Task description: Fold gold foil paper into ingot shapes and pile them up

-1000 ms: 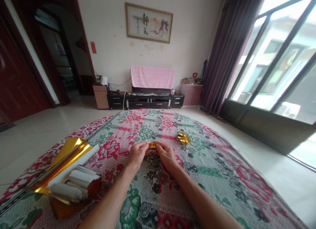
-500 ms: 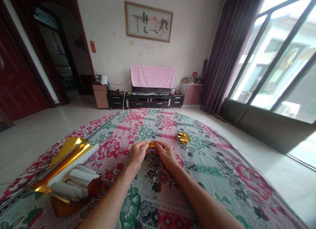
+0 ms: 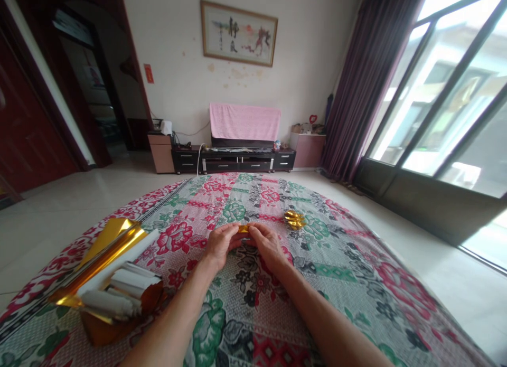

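Between my two hands is a small piece of folded gold foil paper [image 3: 244,228], held up over the flowered cloth. My left hand [image 3: 219,245] pinches its left end between thumb and fingers. At the right end, my right hand [image 3: 266,243] grips it the same way, so only a short gold strip shows between the fingertips. Just beyond my right hand, a shiny gold folded-foil piece or small cluster [image 3: 294,219] lies on the cloth.
The flowered cloth [image 3: 332,298] covers the rounded surface before me. To the left lie gold foil sheets [image 3: 114,251], partly rolled, and white-backed rolled pieces [image 3: 134,280]. A low black TV cabinet [image 3: 237,163] with a pink towel [image 3: 244,121] above it stands by the far wall.
The gold foil between my fingertips has tilted slightly and shows a smoother face. My left hand has shifted a little, and its lower fingers now show beneath the foil.
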Demonstrator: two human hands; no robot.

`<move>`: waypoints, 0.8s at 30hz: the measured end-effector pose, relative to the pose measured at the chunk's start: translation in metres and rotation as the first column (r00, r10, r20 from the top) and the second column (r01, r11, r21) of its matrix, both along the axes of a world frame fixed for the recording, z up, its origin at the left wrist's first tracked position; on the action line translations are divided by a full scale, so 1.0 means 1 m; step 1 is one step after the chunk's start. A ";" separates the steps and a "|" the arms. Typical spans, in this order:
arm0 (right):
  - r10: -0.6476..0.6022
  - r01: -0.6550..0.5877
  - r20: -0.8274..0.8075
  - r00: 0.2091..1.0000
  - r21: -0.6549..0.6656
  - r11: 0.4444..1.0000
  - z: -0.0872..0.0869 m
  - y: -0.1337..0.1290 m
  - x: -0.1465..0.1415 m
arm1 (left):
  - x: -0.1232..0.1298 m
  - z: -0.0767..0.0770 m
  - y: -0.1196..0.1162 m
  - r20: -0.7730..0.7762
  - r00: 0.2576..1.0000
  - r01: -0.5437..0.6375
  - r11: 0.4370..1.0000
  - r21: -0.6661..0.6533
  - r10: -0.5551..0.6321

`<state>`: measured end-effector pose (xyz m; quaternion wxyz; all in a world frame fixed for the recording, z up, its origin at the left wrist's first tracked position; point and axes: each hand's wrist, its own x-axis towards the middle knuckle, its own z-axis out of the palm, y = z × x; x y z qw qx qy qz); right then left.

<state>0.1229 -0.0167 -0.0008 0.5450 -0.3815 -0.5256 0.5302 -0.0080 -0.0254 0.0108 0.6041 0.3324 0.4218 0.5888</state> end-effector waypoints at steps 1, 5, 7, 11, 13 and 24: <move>-0.009 0.009 0.001 1.000 0.000 1.000 -0.001 0.000 0.000 | 0.000 0.000 0.000 0.004 1.000 0.009 1.000 0.002 -0.009; -0.055 0.055 0.001 0.998 -0.003 0.998 -0.003 0.002 -0.001 | 0.000 -0.001 0.001 -0.021 1.000 0.023 1.000 0.003 -0.023; -0.062 0.062 -0.001 0.998 0.000 0.998 -0.003 0.002 -0.002 | 0.000 -0.001 0.001 -0.013 1.000 0.027 1.000 -0.005 -0.027; -0.062 0.063 -0.015 0.998 0.014 0.998 -0.004 0.002 -0.001 | 0.000 0.000 0.000 0.038 0.999 0.036 0.999 -0.011 -0.036; -0.056 0.057 -0.023 0.998 0.017 0.998 -0.006 0.003 -0.001 | -0.001 0.000 -0.001 0.050 0.998 0.041 0.999 -0.008 -0.040; -0.071 0.070 -0.073 0.995 -0.021 0.997 -0.002 0.001 0.000 | -0.003 -0.001 0.001 0.057 0.997 0.045 0.999 -0.015 -0.044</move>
